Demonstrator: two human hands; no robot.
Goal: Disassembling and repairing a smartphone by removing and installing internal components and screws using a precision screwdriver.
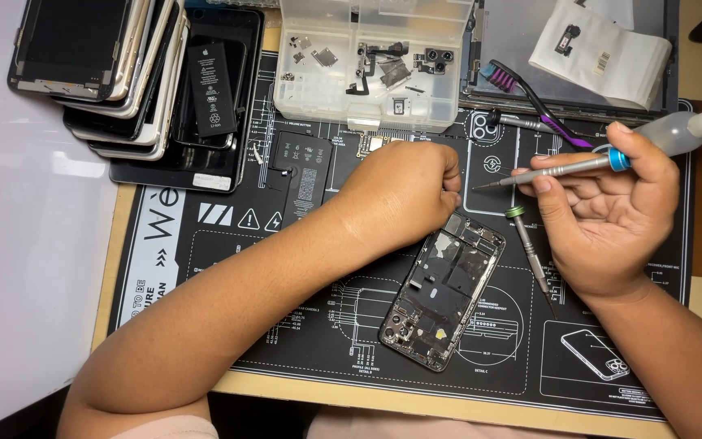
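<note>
My right hand [603, 219] grips a screwdriver [554, 168] pen-style, tip aimed left; my left hand [400, 195] is curled shut, pinching something unseen above the opened phone [442, 291].

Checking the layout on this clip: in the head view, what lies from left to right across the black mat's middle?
Loose black battery → left hand → opened phone → green-capped screwdriver → right hand, gripping a blue-collared screwdriver.

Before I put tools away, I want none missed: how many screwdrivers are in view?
2. One blue-capped screwdriver is held in the right hand; one green-capped screwdriver lies on the black mat, right of the opened phone. Others may be hidden.
</note>
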